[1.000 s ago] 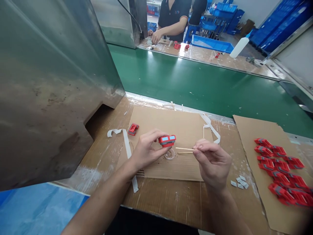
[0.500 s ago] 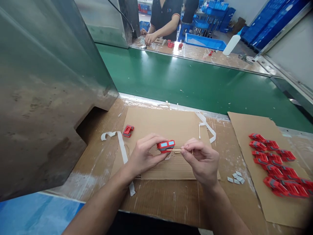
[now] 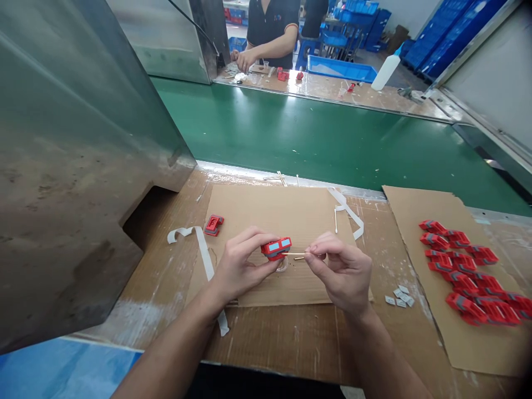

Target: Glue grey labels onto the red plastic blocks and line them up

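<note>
My left hand (image 3: 245, 265) pinches a red and grey plastic part (image 3: 276, 249) with two pale blue windows, above a cardboard sheet (image 3: 266, 210). Between the closed thumb and fingers of my right hand (image 3: 341, 269) is a thin stick (image 3: 296, 254), its far end at the lower right edge of the part. Below the part sits a small clear dish (image 3: 282, 265), partly covered. Another red part (image 3: 213, 225) lies at the sheet's left edge. Small grey pieces (image 3: 401, 298) lie to the right of my right hand.
Several red parts (image 3: 462, 261) stand on a cardboard sheet (image 3: 469, 346) at right. White tape (image 3: 204, 255) lies at left. Cotton swabs (image 3: 281, 178) lie by the green belt (image 3: 266, 127). A person (image 3: 272, 33) works across it. A metal housing (image 3: 83, 166) fills the left.
The whole view has shifted slightly. The red part in my left hand has tilted a little, and slightly more of the clear dish shows below it. Both hands keep their grips.
</note>
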A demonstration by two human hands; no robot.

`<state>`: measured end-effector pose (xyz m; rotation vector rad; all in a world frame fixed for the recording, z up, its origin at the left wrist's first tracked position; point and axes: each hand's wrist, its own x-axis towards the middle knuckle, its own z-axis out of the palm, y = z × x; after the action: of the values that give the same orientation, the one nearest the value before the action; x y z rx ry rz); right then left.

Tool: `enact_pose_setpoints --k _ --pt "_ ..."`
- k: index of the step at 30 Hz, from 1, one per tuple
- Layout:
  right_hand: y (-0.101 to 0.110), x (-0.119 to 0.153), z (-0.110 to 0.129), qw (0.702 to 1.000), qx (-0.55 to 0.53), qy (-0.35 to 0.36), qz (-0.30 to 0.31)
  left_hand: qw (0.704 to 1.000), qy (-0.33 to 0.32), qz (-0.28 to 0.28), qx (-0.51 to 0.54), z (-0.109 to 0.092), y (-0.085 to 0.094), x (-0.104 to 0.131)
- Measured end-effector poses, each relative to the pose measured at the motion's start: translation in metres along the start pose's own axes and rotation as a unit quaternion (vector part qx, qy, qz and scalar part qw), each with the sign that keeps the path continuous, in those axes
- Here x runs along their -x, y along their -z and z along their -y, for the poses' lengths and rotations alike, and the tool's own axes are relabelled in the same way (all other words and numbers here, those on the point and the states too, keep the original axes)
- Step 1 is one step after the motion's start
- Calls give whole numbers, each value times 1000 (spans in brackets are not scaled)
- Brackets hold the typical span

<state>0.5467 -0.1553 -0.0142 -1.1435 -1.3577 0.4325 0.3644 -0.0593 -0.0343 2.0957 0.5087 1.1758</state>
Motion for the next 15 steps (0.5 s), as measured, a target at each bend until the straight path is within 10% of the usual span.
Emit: enact_pose_setpoints --k 15 --pt "8 -5 5 1000 -15 14 2 1000 0 4 -12 1 2 0"
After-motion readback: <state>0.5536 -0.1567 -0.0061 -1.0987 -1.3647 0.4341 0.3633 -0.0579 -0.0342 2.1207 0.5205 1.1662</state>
